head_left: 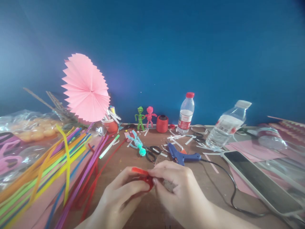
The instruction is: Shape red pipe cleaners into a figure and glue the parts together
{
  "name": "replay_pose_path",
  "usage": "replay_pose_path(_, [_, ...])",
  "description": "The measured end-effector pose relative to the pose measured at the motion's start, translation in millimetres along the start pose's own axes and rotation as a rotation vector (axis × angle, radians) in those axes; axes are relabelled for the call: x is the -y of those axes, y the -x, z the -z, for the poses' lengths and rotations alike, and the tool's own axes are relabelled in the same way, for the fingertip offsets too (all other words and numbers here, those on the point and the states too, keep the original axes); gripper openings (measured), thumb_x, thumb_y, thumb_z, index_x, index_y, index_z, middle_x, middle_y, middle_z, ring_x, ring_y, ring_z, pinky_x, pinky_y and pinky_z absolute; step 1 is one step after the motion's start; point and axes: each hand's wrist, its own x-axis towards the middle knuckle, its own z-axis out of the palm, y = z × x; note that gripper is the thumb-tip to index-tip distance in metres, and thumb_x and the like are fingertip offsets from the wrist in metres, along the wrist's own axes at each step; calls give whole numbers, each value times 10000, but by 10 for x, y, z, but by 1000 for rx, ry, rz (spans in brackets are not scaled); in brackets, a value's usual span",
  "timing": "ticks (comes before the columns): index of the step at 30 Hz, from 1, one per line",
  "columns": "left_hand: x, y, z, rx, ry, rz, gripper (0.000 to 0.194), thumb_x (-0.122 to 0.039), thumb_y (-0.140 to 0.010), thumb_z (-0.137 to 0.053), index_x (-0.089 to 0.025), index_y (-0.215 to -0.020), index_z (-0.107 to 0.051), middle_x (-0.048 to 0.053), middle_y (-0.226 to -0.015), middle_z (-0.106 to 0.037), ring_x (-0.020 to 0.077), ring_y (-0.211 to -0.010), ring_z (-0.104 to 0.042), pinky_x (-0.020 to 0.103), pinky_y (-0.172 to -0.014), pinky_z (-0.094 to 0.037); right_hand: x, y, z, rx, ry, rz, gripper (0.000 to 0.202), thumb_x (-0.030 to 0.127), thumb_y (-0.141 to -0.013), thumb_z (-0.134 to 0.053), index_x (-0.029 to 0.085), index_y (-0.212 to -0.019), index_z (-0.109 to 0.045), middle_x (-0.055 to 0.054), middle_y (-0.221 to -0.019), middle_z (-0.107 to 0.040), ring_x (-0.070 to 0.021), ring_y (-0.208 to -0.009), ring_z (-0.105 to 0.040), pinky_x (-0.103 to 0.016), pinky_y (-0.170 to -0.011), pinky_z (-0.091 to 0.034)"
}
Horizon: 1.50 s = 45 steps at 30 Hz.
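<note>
A red pipe cleaner, partly coiled, is pinched between the fingers of both hands above the near middle of the table. My left hand is closed on it from the left, and one end shows along the index finger. My right hand grips the coiled part from the other side with thumb and fingertips. Fingers hide some of the coil. Just beyond the hands lies a turquoise pipe-cleaner figure, beside black scissors. A blue glue gun rests past my right hand, its cord trailing right.
Many coloured pipe cleaners spread over the left side. Green and pink figures stand by the wall. Two water bottles and a phone occupy the right. A pink paper fan rises at the back left.
</note>
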Motion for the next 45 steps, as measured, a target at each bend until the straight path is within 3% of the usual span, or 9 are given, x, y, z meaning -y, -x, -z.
replay_pose_path(6, [-7,3,8,-4,-7,-7,170,-123,-850,-593,-246,-903,-699,44,-934,-630,147,-829,-643,182,-746,-513,20,-21,28,34,-41,-44,260,124,-775,-619,241,-967,-751,-38,-832,-701,-175,-741,-643,-258,-664,-502])
replay_pose_path(14, [43,-26,71,99,-11,-46,327,23,-790,-598,-243,-975,-639,36,-961,-627,152,-871,-650,201,-771,-538,-19,-31,40,73,-91,-103,283,104,-745,-675,269,-961,-752,-17,-882,-714,-172,-800,-655,-250,-713,-514])
replay_pose_path(21, [112,87,-2,-68,263,219,387,2,-736,-672,-287,-979,-585,-10,-999,-651,152,-870,-694,213,-760,-585,-18,-28,3,36,-78,-144,223,133,-723,-705,235,-915,-755,-21,-854,-712,-173,-755,-643,-262,-692,-507])
replay_pose_path(26, [46,33,-6,-163,467,401,379,22,-637,-752,-257,-852,-612,-64,-829,-714,135,-746,-726,163,-667,-597,9,-40,-8,26,-66,-176,273,69,-693,-681,237,-896,-753,0,-806,-717,-155,-700,-629,-257,-671,-496])
replay_pose_path(30, [-14,-25,11,-200,485,511,340,23,-597,-774,-237,-775,-647,-68,-777,-737,127,-714,-728,142,-669,-589,13,-26,-34,-11,-78,-174,284,45,-694,-642,239,-874,-746,11,-797,-723,-146,-681,-627,-252,-652,-495])
replay_pose_path(39, [-20,-78,75,-149,166,316,279,-42,-600,-784,-263,-765,-742,-9,-905,-708,153,-788,-701,151,-691,-576,-24,6,-89,-73,-144,-130,272,51,-693,-594,229,-865,-709,18,-802,-724,-142,-689,-645,-246,-666,-521])
replay_pose_path(45, [-69,-94,30,-142,160,385,335,-42,-669,-715,-314,-862,-744,-57,-895,-765,136,-772,-733,135,-717,-585,-108,-7,-133,-97,-192,-192,270,64,-696,-601,243,-865,-711,25,-801,-729,-141,-718,-666,-231,-678,-535])
